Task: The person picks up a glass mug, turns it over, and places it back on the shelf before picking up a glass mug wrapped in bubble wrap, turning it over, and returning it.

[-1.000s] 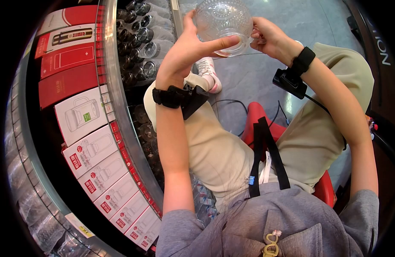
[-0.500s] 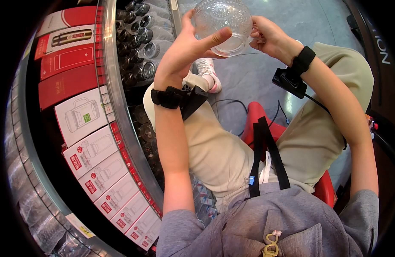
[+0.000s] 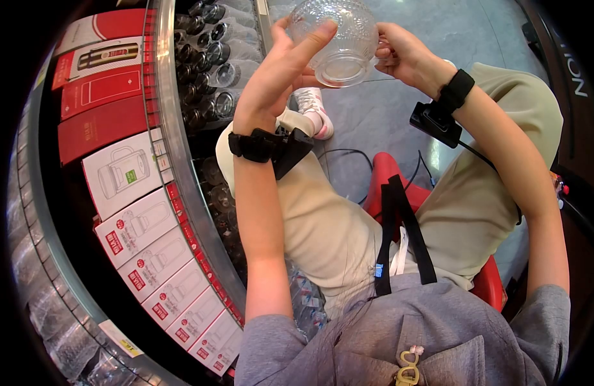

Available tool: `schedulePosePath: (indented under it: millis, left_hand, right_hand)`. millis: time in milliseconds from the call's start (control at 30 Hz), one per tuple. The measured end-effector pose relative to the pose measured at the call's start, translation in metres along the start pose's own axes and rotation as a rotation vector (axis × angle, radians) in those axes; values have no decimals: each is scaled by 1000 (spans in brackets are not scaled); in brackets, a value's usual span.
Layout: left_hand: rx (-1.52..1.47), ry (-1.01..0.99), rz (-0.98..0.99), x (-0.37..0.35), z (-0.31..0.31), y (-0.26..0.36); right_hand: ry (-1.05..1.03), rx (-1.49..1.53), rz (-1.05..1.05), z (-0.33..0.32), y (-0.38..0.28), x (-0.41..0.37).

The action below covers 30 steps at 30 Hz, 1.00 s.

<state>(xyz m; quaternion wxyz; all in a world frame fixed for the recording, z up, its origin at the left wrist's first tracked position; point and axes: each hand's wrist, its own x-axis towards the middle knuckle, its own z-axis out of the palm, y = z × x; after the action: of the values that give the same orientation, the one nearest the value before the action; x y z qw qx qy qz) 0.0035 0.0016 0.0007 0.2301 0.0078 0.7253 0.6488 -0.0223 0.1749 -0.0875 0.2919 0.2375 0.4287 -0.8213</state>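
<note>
A round, clear glass jar (image 3: 348,48) with an embossed pattern is held up at the top of the view, its narrower round base tilted toward me. My left hand (image 3: 287,67) grips it from the left, the thumb lying across the near side of the glass and the other fingers partly hidden behind it. At the jar's right side, the curled fingers of my right hand (image 3: 400,55) pinch its edge; whether a handle is there I cannot make out. The jar's far part is cut off by the frame.
On my left, a wire-edged shelf (image 3: 158,83) carries boxed flasks and white kettle boxes (image 3: 126,174). Beside it stand several bubble-wrapped glass pieces (image 3: 229,51). I sit on a red stool (image 3: 490,283); a black cable (image 3: 345,151) lies on the grey floor (image 3: 368,128).
The glass jar has tipped slightly, turning its base more toward me. My left thumb has slid up and left across the glass. My right hand has hardly moved.
</note>
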Motion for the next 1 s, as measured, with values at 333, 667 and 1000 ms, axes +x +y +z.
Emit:
schedulePosePath:
  millis: [333, 667, 1000]
  left_hand:
    - [13, -3, 26, -1, 3, 1]
    - [42, 85, -172, -3, 13, 21]
    - [-4, 53, -115, 0, 6, 10]
  right_hand:
    - [-5, 10, 4, 1, 0, -2]
    - [-11, -4, -19, -1, 1, 0]
    - [-29, -7, -13, -2, 0, 1]
